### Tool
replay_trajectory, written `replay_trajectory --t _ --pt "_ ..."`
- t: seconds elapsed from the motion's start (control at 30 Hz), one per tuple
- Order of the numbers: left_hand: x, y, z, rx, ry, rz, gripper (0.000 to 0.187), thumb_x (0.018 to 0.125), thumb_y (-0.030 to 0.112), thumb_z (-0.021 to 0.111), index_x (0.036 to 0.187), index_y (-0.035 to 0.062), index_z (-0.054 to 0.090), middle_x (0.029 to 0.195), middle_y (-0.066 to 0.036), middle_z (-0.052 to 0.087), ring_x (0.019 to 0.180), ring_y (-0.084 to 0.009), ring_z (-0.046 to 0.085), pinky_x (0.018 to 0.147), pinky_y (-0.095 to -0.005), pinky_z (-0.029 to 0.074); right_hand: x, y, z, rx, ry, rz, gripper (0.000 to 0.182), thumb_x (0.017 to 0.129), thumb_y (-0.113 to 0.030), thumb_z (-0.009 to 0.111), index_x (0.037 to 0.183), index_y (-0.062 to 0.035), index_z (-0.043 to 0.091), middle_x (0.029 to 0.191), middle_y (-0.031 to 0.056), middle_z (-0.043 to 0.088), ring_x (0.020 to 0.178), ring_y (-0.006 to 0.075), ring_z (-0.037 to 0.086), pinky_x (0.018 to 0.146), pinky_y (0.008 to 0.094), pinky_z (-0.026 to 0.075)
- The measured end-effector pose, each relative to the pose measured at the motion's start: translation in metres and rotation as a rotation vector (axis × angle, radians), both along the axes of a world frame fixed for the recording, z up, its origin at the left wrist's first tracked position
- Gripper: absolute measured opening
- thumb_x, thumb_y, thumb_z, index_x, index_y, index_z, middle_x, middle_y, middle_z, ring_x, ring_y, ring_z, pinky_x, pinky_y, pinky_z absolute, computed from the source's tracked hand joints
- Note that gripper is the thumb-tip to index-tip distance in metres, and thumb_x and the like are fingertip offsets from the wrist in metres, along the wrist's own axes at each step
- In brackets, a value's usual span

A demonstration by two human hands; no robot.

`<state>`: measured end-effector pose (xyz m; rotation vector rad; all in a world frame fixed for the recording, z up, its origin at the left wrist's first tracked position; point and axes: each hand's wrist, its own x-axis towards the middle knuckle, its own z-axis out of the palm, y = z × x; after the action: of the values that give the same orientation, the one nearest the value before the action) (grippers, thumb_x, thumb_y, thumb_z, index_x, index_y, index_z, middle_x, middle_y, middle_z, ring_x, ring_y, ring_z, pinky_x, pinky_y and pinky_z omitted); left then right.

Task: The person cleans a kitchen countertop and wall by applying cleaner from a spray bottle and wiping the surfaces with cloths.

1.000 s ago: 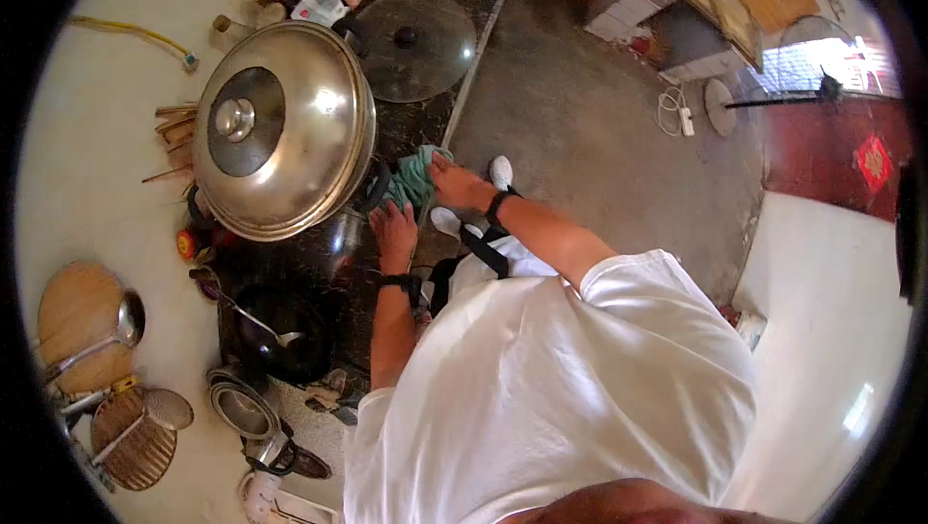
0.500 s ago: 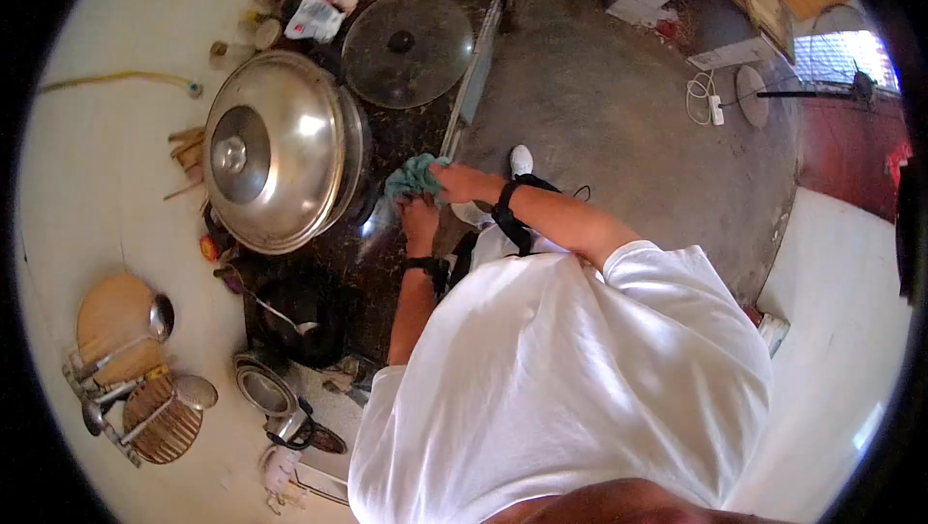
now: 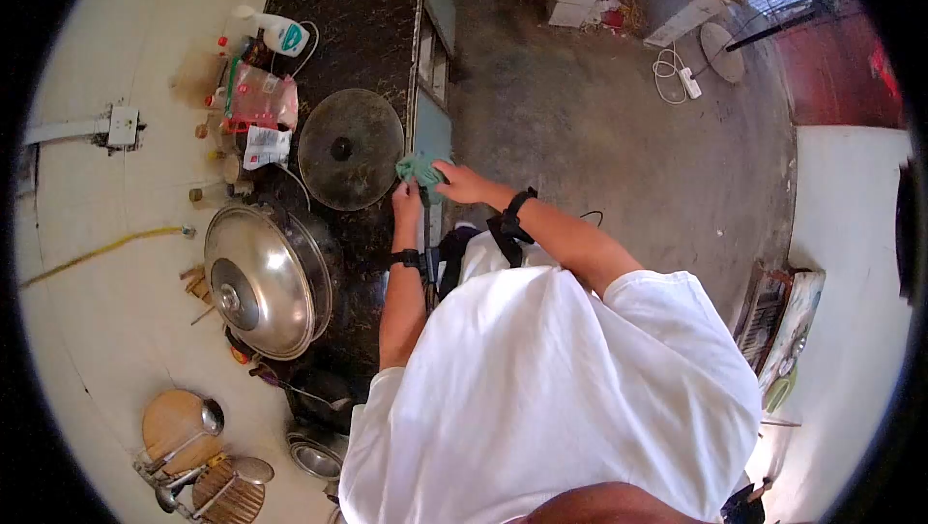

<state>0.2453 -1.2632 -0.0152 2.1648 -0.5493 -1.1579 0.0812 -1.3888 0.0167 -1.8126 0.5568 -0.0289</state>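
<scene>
Here, the left hand (image 3: pixel 407 199) and right hand (image 3: pixel 464 184) curl closed on crumpled green cloth (image 3: pixel 420 170) beside a dark mottled countertop (image 3: pixel 338 31), above grey floor (image 3: pixel 570 128).

Cloth (image 3: pixel 422 171) is sitting between left hand (image 3: pixel 407 199) and right hand (image 3: pixel 465 184), lid (image 3: pixel 350 147) is resting on counter (image 3: pixel 348 12) to their left, pot (image 3: pixel 275 277) is sitting nearer body (image 3: pixel 551 379), bottle (image 3: pixel 282 36) is resting beyond lid, power strip (image 3: pixel 689 84) is lying on floor (image 3: pixel 580 128) at right

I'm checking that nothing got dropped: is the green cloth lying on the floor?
No, the green cloth is bunched up between the left hand and the right hand.
</scene>
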Motion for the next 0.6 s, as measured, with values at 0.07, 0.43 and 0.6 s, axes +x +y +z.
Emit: replay_trajectory --t 0.07,0.43,0.6 --pt "-0.014 -0.029 0.035 -0.225 0.17 0.172 0.042 0.1 0.037 0.048 0.121 0.0003 0.052 0.115 -0.012 0.057 0.096 -0.0258 0.057 0.084 -0.0373 0.046 0.01 -0.012 -0.003 -0.221 -0.135 -0.04 0.051 0.085 -0.022 0.063 0.131 -0.0067 0.049 0.105 0.026 0.055 0.1 0.0397 0.054 0.085 0.0462 0.044" --pt "0.013 -0.134 0.069 -0.382 0.609 0.315 0.078 0.092 0.065 0.042 0.142 0.0055 0.033 0.135 -0.007 0.044 0.121 -0.0236 0.043 0.101 -0.0387 0.034 0.068 -0.095 0.02 -0.24 0.06 -0.303 0.071 0.079 -0.031 0.071 0.139 -0.0076 0.042 0.132 0.0278 0.035 0.118 0.0479 0.039 0.096 0.0544 0.039" --pt "0.052 -0.165 0.087 -0.462 0.653 0.229 0.089 0.091 0.073 0.023 0.151 0.0068 0.021 0.149 -0.014 0.03 0.138 -0.0329 0.028 0.113 -0.0468 0.022 0.125 -0.159 0.022 -0.169 0.126 -0.328 0.078 0.079 -0.029 0.072 0.143 -0.0058 0.035 0.133 0.0297 0.038 0.116 0.0472 0.043 0.097 0.0512 0.04"
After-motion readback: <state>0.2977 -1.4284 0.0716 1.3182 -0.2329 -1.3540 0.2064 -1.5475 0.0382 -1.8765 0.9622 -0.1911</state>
